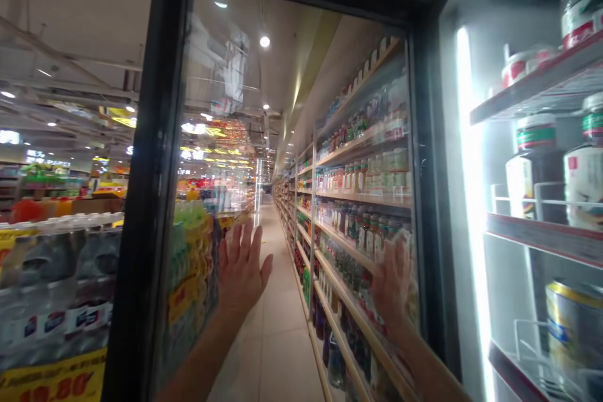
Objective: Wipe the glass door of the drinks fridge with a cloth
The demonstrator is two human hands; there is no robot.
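A black-framed glass door [292, 3] of a lit drinks cooler stands open in front of me. My left hand [242, 264] is raised to the pane with its fingers stretched out and apart, and nothing is in it. Further right, my right hand [390, 279] is also raised at the pane, near the hinge side of the frame. Motion smears its fingers. A crumpled-looking whitish patch shows about them; whether it is a cloth or a reflection, I cannot tell. Faint reflections lie over the glass.
On the right, cooler shelves [532, 235] hold bottles [532, 166] and a can [570, 326]. Through the glass, long shelves of bottled drinks [362, 195] line a tiled aisle [273, 289]. Shrink-wrapped bottle packs [61, 289] with a yellow price sign [56, 377] are stacked at left.
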